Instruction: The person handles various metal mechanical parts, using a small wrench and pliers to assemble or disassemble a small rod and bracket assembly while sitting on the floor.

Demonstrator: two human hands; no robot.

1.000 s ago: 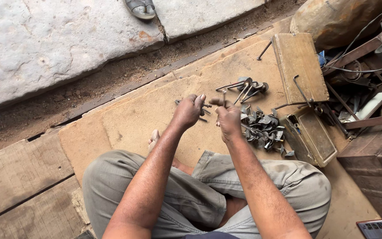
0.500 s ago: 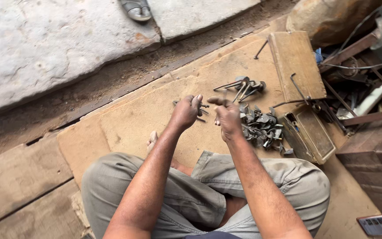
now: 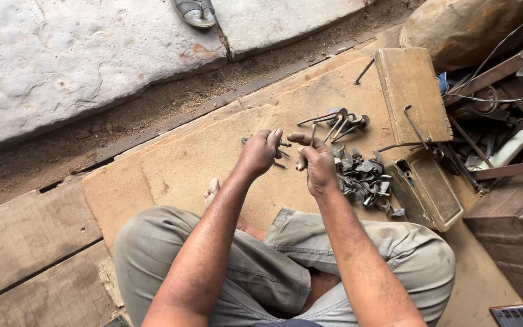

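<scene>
While both hands clench small metal, the left hand (image 3: 260, 151) holds a pin (image 3: 283, 145) lying sideways, pointing toward the right hand (image 3: 315, 162).

Single view only, from a camera worn on the seated person's head, angled steeply down and forward over the crossed legs. It sits close above the left hand (image 3: 260, 151) and right hand (image 3: 317, 162), with the wooden board (image 3: 183, 157) filling mid-frame and the stone slabs (image 3: 62, 54) beyond. No second view overlaps it.
</scene>
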